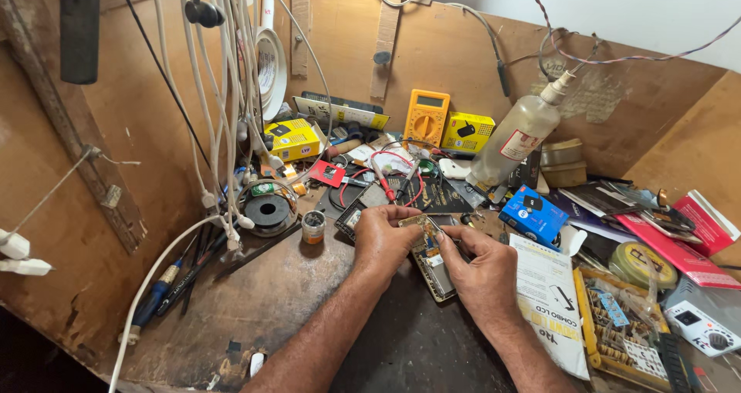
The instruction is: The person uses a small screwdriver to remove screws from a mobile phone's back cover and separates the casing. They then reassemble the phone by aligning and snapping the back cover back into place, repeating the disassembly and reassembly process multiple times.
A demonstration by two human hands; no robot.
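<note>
Both hands meet over an opened phone (434, 263) lying at the middle of a cluttered brown bench (262, 308). The left hand (384, 242) curls its fingers onto the phone's upper end, pinching its top edge; the right hand (485, 273) rests beside it with thumb and forefinger closed on something at the phone's top, too small to make out. Behind the hands, a tangle of red and black probe leads (394, 178) lies on dark parts. At the back stands a yellow multimeter (427, 117), with a yellow box (467, 132) just to its right and another yellow box (292, 139) to the left, below a long flat yellow-and-white package (340, 110). A clear bottle (519, 137) with a white nozzle and a red-and-white label leans right of the meter. A small blue box (533, 216) sits near the right hand, and a white printed bag (549, 300) lies just beside the right wrist. Farther right are a red-and-white flat package (687, 238) and a yellow tray (617, 323) of small parts. White cables (224, 92) hang at the left, above a black tape roll (267, 210) and a small round jar (312, 226).
</note>
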